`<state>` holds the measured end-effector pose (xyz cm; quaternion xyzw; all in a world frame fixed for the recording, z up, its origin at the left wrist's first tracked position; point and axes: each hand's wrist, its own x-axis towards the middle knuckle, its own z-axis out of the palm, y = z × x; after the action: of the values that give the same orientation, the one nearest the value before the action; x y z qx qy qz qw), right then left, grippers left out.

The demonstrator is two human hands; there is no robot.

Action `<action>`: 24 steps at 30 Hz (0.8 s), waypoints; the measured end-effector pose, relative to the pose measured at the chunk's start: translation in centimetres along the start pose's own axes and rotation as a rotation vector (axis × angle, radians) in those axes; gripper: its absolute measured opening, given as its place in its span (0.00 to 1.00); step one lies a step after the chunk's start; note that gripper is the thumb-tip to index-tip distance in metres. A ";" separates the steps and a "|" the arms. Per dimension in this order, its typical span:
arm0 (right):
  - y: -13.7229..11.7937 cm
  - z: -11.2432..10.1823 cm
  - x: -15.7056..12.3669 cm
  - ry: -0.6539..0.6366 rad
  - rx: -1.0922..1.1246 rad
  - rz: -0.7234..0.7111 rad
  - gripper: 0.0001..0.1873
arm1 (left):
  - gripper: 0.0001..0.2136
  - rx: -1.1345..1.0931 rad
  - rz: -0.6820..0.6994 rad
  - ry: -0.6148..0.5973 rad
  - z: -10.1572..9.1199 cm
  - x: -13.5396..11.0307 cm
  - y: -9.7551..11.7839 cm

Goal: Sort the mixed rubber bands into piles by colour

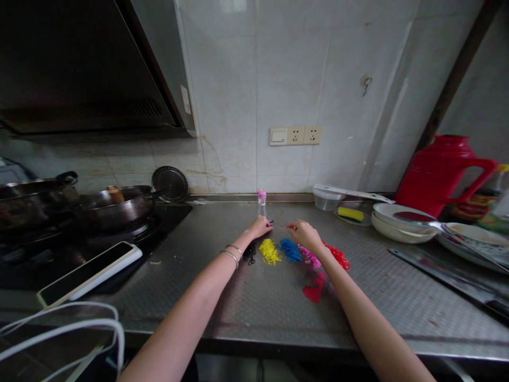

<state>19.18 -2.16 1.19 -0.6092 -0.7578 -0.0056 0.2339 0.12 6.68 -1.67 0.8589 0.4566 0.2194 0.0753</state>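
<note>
Both my arms reach over a steel counter (278, 297). My left hand (259, 227) is closed in a pinch on a small dark thing at the foot of a little clear bottle with a pink cap (261, 203). My right hand (303, 233) is curled in a pinch just right of it; what it holds is too small to name. Below my hands lie small piles of thin bands: black (249, 252), yellow (270, 251), blue (290, 250), pink (310, 258) and red (339, 256). A red piece (314, 293) lies nearer to me.
A stove with two dark pans (115, 207) stands at left, a phone (89, 271) lying by it. White cables (63, 329) hang at lower left. Stacked plates (401, 220), a clear container (328, 197), a yellow sponge (350, 214) and a red jug (441, 172) sit at right.
</note>
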 end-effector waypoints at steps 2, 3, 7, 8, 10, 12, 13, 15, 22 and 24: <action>0.0 0.0 0.0 -0.005 -0.003 0.000 0.15 | 0.10 0.008 -0.029 -0.015 -0.1 -0.1 0.4; -0.1 0.0 0.0 -0.006 -0.006 0.002 0.15 | 0.10 0.018 -0.045 -0.015 -0.2 -0.2 0.6; -0.1 0.1 0.0 -0.009 -0.013 0.003 0.15 | 0.10 0.057 -0.073 -0.001 -0.3 -0.3 1.2; -0.1 0.1 0.0 -0.010 -0.012 0.002 0.15 | 0.10 0.061 -0.066 0.002 -0.4 -0.3 1.2; -0.1 0.2 0.0 -0.015 -0.012 0.002 0.15 | 0.10 0.058 -0.039 0.009 -0.5 -0.3 1.1; 0.0 0.2 0.1 -0.023 -0.012 -0.001 0.15 | 0.10 0.043 -0.015 0.023 -0.8 -0.4 0.8; 0.0 0.2 0.1 -0.026 -0.012 -0.004 0.15 | 0.10 0.025 -0.013 0.033 -0.9 -0.5 0.7; 0.0 0.2 0.1 -0.026 -0.013 -0.012 0.15 | 0.10 -0.044 -0.035 0.048 -1.4 -0.7 0.4; -0.1 0.5 0.0 -0.040 -0.019 -0.019 0.15 | 0.12 -0.329 -0.146 0.021 -2.9 -1.5 0.2; -0.1 0.5 -0.1 -0.046 -0.022 -0.017 0.15 | 0.11 -0.356 -0.157 0.030 -3.3 -1.4 0.1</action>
<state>18.93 -2.08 0.73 -0.6050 -0.7682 -0.0018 0.2096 -1.95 5.20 0.87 0.7903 0.4774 0.3030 0.2363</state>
